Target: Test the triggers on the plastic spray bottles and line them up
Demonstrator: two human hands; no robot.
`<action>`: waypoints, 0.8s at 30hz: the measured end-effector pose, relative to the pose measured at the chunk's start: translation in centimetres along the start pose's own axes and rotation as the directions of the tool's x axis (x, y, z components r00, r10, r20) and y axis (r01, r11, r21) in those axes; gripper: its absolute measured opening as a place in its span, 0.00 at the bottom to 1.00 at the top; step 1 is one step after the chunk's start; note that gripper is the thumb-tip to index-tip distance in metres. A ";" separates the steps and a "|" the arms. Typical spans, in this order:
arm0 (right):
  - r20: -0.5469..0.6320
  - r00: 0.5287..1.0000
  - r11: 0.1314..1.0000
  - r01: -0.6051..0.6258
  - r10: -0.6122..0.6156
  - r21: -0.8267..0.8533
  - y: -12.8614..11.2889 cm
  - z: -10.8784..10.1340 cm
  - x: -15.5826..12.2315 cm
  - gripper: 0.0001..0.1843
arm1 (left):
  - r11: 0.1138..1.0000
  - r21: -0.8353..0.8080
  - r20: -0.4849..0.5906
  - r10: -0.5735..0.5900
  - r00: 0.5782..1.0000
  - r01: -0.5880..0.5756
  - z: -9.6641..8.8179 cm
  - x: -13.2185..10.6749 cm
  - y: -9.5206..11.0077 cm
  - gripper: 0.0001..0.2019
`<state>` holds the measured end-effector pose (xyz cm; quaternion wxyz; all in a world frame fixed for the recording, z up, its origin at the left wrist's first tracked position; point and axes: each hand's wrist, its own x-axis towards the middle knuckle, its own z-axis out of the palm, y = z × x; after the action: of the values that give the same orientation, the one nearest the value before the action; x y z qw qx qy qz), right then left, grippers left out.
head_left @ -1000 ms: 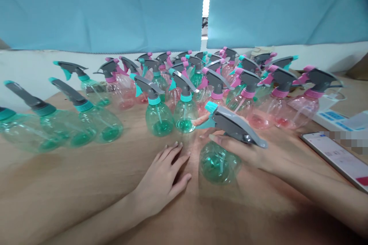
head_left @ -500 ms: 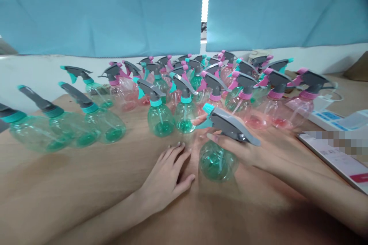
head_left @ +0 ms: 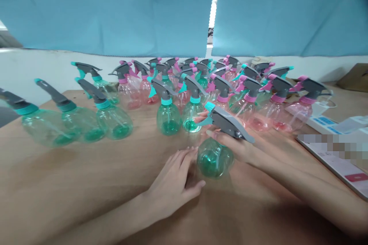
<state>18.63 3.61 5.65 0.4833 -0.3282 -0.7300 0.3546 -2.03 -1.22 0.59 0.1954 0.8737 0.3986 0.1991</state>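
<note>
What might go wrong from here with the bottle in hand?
1. The right hand grips the green spray bottle only up near its grey trigger head; the round body may swing or slip.
2. The standing bottles crowd close behind it; a nudge may topple several.

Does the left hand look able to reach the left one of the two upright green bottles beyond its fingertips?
Probably yes. The left hand lies open on the table, and only bare wood lies between it and that green bottle. The held bottle stands to the right.
</note>
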 end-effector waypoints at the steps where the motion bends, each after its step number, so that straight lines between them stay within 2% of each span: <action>1: 0.007 1.000 1.000 0.004 -0.004 0.003 0.0 0.4 0.1 0.17 | 1.000 -0.014 -0.001 -0.012 1.000 0.012 -0.1 -0.2 0.0 0.32; 6: 0.020 1.000 1.000 0.009 -0.009 0.020 -0.6 3.0 1.1 0.16 | 0.994 -0.063 -0.028 -0.093 0.995 0.091 -1.1 -1.6 -0.4 0.33; 12: 0.045 0.997 0.996 0.062 -0.065 0.067 -1.1 7.0 2.4 0.15 | 0.981 -0.068 -0.127 -0.191 0.973 0.183 -2.7 -3.6 -1.2 0.33; 17: 0.048 0.989 0.982 0.130 -0.138 0.138 -1.1 9.8 3.9 0.17 | 0.983 -0.019 -0.192 -0.184 0.964 0.184 -4.3 -4.7 -1.8 0.34; 20: 0.044 0.987 0.984 0.148 -0.153 0.098 -1.2 11.2 4.6 0.18 | 0.983 0.016 -0.242 -0.176 0.954 0.185 -5.2 -5.1 -2.1 0.33; 24: 0.015 0.986 0.985 0.167 -0.167 0.042 -1.5 13.1 5.5 0.13 | 0.975 0.032 -0.318 -0.201 0.927 0.222 -6.1 -5.4 -2.7 0.29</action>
<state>4.41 4.70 5.87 0.5110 -0.2527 -0.7521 0.3306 -10.09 -2.66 3.32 0.1206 0.7891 0.5227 0.2991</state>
